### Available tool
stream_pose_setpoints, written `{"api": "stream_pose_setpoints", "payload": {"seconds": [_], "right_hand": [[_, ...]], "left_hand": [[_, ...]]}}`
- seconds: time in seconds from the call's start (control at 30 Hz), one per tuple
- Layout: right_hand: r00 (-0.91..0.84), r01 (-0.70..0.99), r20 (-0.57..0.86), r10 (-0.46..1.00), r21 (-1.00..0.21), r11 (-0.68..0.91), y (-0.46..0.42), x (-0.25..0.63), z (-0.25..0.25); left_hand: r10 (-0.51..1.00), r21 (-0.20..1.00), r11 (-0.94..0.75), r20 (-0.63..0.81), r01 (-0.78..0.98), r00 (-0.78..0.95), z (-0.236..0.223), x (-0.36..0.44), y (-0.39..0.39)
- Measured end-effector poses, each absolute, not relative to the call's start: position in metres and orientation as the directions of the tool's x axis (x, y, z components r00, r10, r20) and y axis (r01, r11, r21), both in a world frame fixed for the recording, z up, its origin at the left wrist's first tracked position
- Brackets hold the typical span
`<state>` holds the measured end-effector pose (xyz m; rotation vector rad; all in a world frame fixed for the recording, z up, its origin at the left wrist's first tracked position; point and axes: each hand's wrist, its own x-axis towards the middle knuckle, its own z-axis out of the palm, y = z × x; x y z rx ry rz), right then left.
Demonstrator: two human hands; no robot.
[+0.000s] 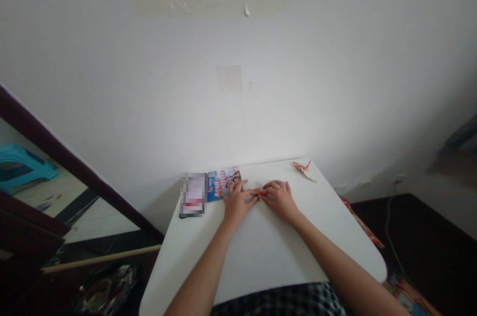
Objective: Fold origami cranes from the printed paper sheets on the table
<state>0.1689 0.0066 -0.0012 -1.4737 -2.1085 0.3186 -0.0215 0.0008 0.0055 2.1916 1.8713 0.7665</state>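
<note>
A small piece of red patterned folded paper (260,193) lies between my two hands, low over the white table (276,251). My left hand (237,201) pinches its left side with thumb and forefinger, the other fingers spread over the edge of a blue printed booklet (215,187). From the right, my right hand (281,200) has its fingertips closed on the same paper. Fingers cover much of it, so its exact folded shape cannot be made out. Near the far right corner rests a folded paper crane (304,171) in red and cream, apart from both hands.
Left of the booklet lies a dark-edged, phone-like rectangle (194,195), its face blurred out. A pale wall (261,122) rises behind the table. At left are a turquoise plastic stool (26,167) and a bag (108,288) on the floor. A cable (388,221) hangs at right.
</note>
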Motion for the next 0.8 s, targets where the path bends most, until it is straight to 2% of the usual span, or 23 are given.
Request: {"api": "stream_pose_setpoints", "payload": {"seconds": [0.8], "right_hand": [[-0.243,0.787,0.297,0.923,-0.496,0.367,0.0074,0.1694,-0.0031]], "left_hand": [[0.957,0.404,-0.215,0.267,0.889,0.110,0.0111,-0.0219,-0.0003]]}}
